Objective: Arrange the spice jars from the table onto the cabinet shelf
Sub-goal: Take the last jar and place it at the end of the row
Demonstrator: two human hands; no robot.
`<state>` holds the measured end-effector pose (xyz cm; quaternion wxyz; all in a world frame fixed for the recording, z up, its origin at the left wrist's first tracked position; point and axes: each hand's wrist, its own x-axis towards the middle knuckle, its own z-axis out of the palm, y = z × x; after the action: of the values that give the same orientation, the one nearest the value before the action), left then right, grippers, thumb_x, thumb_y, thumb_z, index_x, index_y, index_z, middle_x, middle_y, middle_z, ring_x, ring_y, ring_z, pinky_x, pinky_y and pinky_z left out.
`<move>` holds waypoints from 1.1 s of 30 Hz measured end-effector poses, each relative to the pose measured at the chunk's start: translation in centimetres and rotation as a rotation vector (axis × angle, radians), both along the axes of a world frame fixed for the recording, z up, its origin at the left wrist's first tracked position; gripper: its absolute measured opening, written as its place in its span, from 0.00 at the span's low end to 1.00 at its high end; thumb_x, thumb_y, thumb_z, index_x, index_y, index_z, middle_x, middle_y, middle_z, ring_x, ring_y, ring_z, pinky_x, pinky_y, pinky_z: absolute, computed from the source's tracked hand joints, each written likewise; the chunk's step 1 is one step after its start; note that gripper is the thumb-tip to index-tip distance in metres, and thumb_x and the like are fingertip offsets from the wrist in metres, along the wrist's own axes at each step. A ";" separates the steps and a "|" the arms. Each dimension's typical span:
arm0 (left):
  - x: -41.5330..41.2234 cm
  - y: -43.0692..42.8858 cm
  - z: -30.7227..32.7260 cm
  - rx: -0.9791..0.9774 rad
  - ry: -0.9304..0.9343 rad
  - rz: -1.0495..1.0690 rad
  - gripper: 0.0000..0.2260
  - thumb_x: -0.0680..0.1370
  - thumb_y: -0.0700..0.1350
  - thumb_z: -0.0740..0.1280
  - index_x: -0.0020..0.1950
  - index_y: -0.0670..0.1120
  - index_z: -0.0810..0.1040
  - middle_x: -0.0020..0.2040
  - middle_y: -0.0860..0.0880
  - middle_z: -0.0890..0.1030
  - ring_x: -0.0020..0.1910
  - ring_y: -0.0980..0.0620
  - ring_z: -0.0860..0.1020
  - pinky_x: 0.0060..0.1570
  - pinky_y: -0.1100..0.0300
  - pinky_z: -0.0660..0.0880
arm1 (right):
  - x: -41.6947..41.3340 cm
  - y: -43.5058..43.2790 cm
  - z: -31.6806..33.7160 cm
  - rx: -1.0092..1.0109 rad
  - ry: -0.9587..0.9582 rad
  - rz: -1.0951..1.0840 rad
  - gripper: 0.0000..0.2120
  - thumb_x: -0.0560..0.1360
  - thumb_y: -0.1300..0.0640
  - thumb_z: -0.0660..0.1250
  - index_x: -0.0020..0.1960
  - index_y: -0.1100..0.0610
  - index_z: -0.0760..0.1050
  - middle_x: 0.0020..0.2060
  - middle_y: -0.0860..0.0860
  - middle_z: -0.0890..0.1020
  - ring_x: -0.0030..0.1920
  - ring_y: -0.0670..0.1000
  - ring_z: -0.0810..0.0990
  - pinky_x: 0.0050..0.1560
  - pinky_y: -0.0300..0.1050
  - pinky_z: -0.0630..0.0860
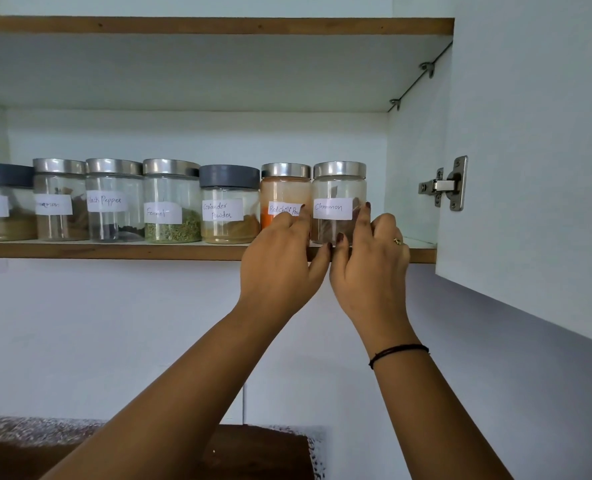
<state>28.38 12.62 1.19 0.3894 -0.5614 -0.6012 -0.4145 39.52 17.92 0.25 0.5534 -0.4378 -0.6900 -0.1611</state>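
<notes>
Your right hand (370,261) curls round the right side of the cinnamon jar (336,188), forefinger up its wall and thumb across its front. Your left hand (280,261) closes on the jar's left side, its bent fingers lying over the red chilli powder jar (284,188) that touches it. The cinnamon jar stands upright between your hands on the cabinet shelf (114,250).
</notes>
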 end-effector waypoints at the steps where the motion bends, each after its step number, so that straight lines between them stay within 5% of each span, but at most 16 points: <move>1: 0.0 0.0 0.2 -0.020 -0.002 0.017 0.24 0.79 0.57 0.63 0.72 0.47 0.73 0.53 0.49 0.80 0.49 0.50 0.80 0.38 0.60 0.73 | 0.0 0.0 0.1 -0.008 0.004 -0.004 0.25 0.81 0.52 0.57 0.74 0.61 0.64 0.57 0.57 0.73 0.56 0.57 0.75 0.58 0.53 0.73; 8: 0.0 -0.5 1.0 -0.083 -0.044 -0.004 0.12 0.78 0.54 0.64 0.55 0.49 0.78 0.47 0.50 0.80 0.40 0.53 0.74 0.34 0.61 0.67 | -0.4 -0.1 0.5 -0.031 0.030 -0.042 0.25 0.80 0.51 0.57 0.72 0.64 0.65 0.58 0.57 0.73 0.55 0.56 0.76 0.54 0.50 0.72; 12: 0.2 -0.8 0.7 -0.077 -0.031 -0.023 0.16 0.77 0.54 0.65 0.62 0.50 0.77 0.49 0.50 0.80 0.43 0.52 0.79 0.36 0.61 0.71 | 0.3 -0.2 0.6 0.025 0.010 0.021 0.32 0.80 0.50 0.60 0.80 0.51 0.51 0.53 0.56 0.70 0.46 0.52 0.73 0.50 0.48 0.73; 15: 0.3 -1.0 0.5 -0.072 -0.045 -0.058 0.16 0.77 0.53 0.65 0.63 0.51 0.76 0.50 0.51 0.79 0.45 0.53 0.80 0.38 0.60 0.76 | 0.8 0.0 0.5 0.060 -0.031 0.037 0.30 0.80 0.50 0.61 0.79 0.46 0.53 0.51 0.57 0.70 0.43 0.51 0.69 0.48 0.48 0.73; 33: 0.2 -1.1 0.4 -0.074 -0.050 -0.083 0.18 0.77 0.53 0.66 0.66 0.50 0.76 0.55 0.50 0.80 0.49 0.53 0.80 0.42 0.64 0.70 | 1.0 0.0 0.6 0.028 -0.006 0.063 0.31 0.80 0.48 0.60 0.78 0.58 0.54 0.58 0.57 0.71 0.54 0.55 0.76 0.53 0.48 0.74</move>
<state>28.53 11.48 1.56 0.3355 -0.5893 -0.6020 -0.4216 40.47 17.93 0.81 0.5620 -0.4076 -0.7030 -0.1544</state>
